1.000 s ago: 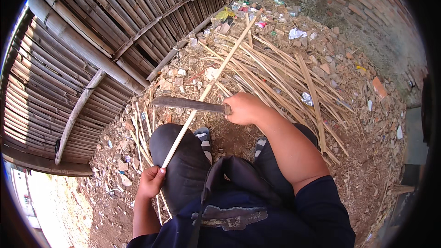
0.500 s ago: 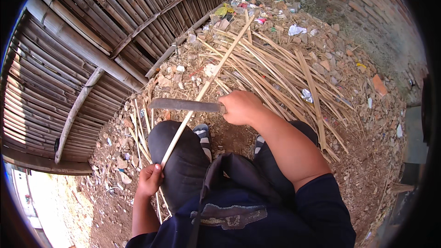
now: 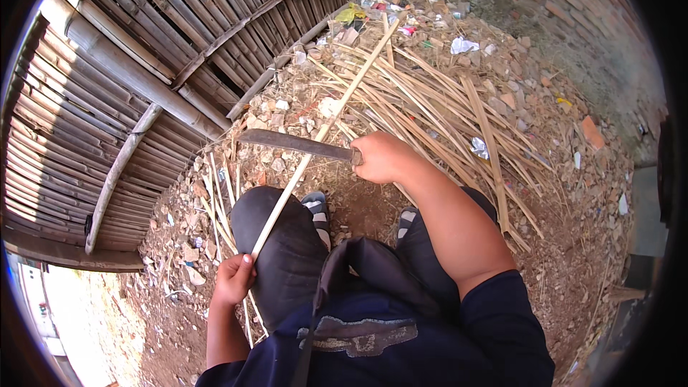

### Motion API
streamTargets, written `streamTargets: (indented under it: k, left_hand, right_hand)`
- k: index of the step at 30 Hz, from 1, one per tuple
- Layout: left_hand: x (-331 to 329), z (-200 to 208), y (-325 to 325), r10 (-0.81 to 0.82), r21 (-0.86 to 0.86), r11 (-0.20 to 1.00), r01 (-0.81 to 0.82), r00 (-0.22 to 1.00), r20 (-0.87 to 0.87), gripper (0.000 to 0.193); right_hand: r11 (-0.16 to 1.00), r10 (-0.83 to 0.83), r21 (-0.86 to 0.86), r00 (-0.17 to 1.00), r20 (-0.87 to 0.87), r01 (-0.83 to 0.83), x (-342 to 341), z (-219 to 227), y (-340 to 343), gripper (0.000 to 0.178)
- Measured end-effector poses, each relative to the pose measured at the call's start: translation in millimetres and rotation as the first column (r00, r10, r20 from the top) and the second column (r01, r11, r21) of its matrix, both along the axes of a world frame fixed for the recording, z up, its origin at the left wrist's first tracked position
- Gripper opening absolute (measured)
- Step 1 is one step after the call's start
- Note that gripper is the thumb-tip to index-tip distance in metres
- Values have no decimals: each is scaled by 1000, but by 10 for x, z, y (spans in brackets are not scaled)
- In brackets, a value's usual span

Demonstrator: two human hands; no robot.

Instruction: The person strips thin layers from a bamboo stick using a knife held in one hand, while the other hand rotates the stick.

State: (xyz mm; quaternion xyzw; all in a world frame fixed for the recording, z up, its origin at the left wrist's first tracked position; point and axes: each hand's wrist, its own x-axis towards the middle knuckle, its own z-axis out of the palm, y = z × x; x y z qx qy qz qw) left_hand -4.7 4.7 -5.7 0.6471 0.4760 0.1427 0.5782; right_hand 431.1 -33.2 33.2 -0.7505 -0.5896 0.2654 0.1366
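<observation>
My left hand is closed around the near end of a long pale bamboo strip, beside my left knee. From there the strip slants over the knee and away, its far end above a pile of strips. My right hand grips the handle of a machete. Its dark blade points left and lies across the strip, a little beyond my knees. Whether the edge is biting into the strip cannot be made out.
Loose bamboo strips are heaped ahead, over rubble and litter. Several thin strips lie by my left knee. A bamboo wall stands at the left, a brick wall at the far right. My sandalled feet are below.
My right hand has shifted slightly right and toward the far side, and the machete has moved along the strip, its blade tip now tilted farther away. My left hand stays in place.
</observation>
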Motion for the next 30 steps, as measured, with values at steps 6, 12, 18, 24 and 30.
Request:
streamTargets:
  k: [6, 12, 18, 24, 30]
  left_hand:
    - [-16, -8, 14, -9, 3, 1000, 9, 1000, -12, 50]
    - [8, -8, -2, -2, 19, 1000, 2, 1000, -3, 51]
    - [35, 17, 15, -17, 28, 999, 17, 1000, -5, 52]
    - [41, 26, 2, -14, 34, 999, 14, 1000, -12, 53]
    - [35, 38, 1, -16, 38, 999, 17, 1000, -17, 53]
  right_hand:
    - [977, 210, 6, 975, 77, -211, -254, 83, -56, 28]
    - [987, 152, 46, 986, 67, -156, 51, 20, -23, 26]
    - [999, -40, 20, 998, 39, 39, 260, -85, -8, 26]
    - [997, 71, 12, 997, 6, -71, -8, 6, -14, 29]
    - [986, 152, 64, 988, 34, -154, -123, -65, -27, 22]
